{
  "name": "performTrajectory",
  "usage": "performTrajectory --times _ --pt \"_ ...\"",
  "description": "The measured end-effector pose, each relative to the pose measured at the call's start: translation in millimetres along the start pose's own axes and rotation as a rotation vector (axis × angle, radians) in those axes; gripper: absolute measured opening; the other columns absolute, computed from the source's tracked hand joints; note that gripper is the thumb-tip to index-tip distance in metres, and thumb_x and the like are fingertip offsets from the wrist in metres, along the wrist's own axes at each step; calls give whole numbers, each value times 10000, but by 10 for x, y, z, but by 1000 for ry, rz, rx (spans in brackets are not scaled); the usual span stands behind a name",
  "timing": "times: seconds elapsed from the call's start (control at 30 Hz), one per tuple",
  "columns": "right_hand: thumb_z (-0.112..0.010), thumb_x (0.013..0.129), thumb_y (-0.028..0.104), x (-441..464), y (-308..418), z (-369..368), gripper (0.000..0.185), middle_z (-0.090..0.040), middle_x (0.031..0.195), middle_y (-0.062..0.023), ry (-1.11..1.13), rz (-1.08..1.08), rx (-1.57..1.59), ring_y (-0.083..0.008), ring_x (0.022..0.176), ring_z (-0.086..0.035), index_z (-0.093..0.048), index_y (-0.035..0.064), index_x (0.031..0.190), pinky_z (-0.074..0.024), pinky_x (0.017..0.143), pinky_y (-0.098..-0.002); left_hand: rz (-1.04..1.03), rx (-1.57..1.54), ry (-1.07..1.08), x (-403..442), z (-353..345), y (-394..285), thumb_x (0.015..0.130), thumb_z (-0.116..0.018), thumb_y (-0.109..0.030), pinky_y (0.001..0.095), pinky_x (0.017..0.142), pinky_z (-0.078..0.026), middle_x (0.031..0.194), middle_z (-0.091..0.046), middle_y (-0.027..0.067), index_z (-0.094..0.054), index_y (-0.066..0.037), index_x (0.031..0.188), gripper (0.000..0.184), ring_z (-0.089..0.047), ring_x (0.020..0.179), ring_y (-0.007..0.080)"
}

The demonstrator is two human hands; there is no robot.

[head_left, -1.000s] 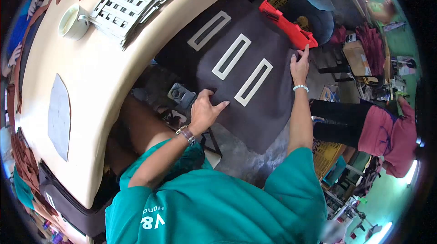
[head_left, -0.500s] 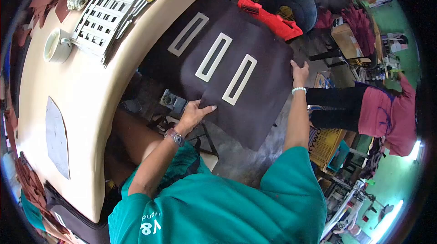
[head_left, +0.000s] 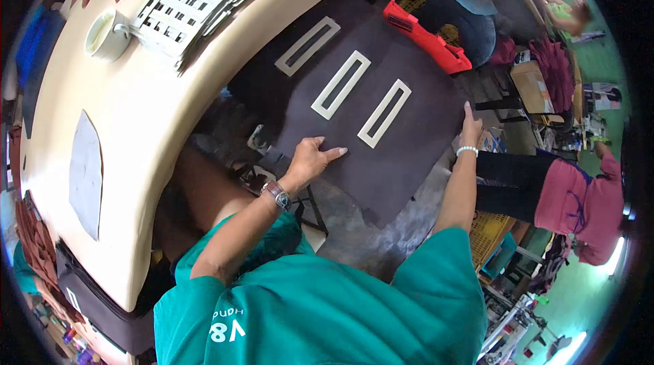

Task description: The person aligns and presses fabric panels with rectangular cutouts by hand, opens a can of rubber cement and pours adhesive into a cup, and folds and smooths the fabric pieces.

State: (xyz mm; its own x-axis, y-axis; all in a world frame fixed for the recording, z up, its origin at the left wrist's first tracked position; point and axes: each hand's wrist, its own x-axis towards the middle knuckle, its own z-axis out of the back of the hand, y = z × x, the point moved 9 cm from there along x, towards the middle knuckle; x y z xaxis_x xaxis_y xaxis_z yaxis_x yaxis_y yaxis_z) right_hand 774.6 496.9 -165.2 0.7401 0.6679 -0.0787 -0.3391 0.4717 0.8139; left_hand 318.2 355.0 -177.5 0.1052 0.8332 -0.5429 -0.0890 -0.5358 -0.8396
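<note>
A large dark purplish-brown fabric piece (head_left: 426,140) hangs spread out in front of me, its lower corner drooping over the floor. My left hand (head_left: 310,162) pinches its near edge, thumb lying on top. At the right edge, my right hand (head_left: 471,130) grips the fabric with one finger stretched along it; the fingers underneath are hidden. Three pale rectangular frames, each with a long slot, show on the fabric: a far one (head_left: 280,65), a middle one (head_left: 320,109) and a near one (head_left: 367,139). Whether they are attached or lie loose, I cannot tell.
A cream table (head_left: 129,160) curves along the left, bearing a mug (head_left: 102,43), slatted white templates (head_left: 178,14) and a grey cutout (head_left: 85,181). Beyond the fabric lies a red plastic piece (head_left: 426,38). A person in a pink top (head_left: 562,194) stands at right.
Both hands and the fabric appear a little further right, while the table and background have shifted in view too. One right-hand finger now points straighter along the edge.
</note>
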Motion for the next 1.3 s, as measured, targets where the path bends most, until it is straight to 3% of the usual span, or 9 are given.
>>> performTrajectory --times 0.23,0.33,0.47,0.9,0.93,1.0,1.13,1.2,1.3 --pt "-702 739 120 -21 -64 -211 803 -410 1290 -266 205 113 123 -304 1169 -450 -212 -103 1335 -342 994 -350 -29 48 -3 89 14 391 780 -685 -284 321 810 -473 981 -631 246 -564 145 1032 512 -630 917 260" --pt "-689 747 123 -208 234 -77 857 -370 1320 -282 17 275 -201 -349 1204 -410 -132 -72 1368 -317 1015 -385 -112 148 -161 56 117 319 804 -680 -230 280 721 -483 921 -649 107 -600 81 979 366 -593 822 124" --pt "-679 757 169 -994 986 -23 879 -322 1340 -306 -174 581 -445 -410 1229 -355 -102 -42 1387 -280 1030 -441 -24 183 -64 -59 231 304 750 -697 -294 340 845 -470 1022 -625 209 -573 52 1076 492 -614 965 286" --pt "-587 812 24 -5324 3040 -1422 740 -334 1361 -241 653 1271 394 -357 1281 -311 -140 -12 1400 -228 1065 -444 -255 -51 -219 -2087 1847 -30 829 -636 -310 332 858 -460 1044 -620 133 -530 -8 1145 450 -584 1006 220" --pt "-593 803 23 -5746 3102 -1466 753 -322 1369 -238 772 1290 438 -361 1281 -307 -135 -14 1400 -236 1062 -441 -431 27 -402 -2332 2111 -73 853 -614 -283 305 861 -447 1023 -621 110 -536 -9 1136 402 -577 981 161" --pt "-597 799 21 -6495 3102 -1543 762 -313 1382 -237 1020 1299 469 -342 1301 -283 -137 -10 1405 -214 1071 -415 -400 -369 -460 -2838 2502 -52 865 -603 -229 291 866 -441 1019 -622 96 -537 -12 1142 358 -575 952 129" --pt "-656 756 126 -7508 2905 -1572 811 -280 1400 -228 1217 1394 383 -383 1298 -257 -173 -15 1392 -194 1072 -453 -321 -314 -1056 -3991 3387 304 861 -598 -127 256 743 -480 941 -643 45 -609 -12 1032 207 -597 831 124" --pt "-666 749 138 -7666 2879 -1526 785 -306 1393 -203 995 1642 252 -376 1293 -268 -226 -14 1380 -201 1067 -458 -310 -94 -1407 -4746 3792 362 839 -614 -106 249 659 -481 875 -652 56 -639 -12 939 139 -604 765 132" --pt "-658 754 149 -7588 2869 -1614 741 -345 1367 -193 1030 1507 215 -374 1282 -283 -270 -5 1367 -219 1058 -463 13 429 -1978 -5757 4231 579 796 -644 -185 337 676 -481 897 -639 121 -630 -2 903 212 -610 801 240"
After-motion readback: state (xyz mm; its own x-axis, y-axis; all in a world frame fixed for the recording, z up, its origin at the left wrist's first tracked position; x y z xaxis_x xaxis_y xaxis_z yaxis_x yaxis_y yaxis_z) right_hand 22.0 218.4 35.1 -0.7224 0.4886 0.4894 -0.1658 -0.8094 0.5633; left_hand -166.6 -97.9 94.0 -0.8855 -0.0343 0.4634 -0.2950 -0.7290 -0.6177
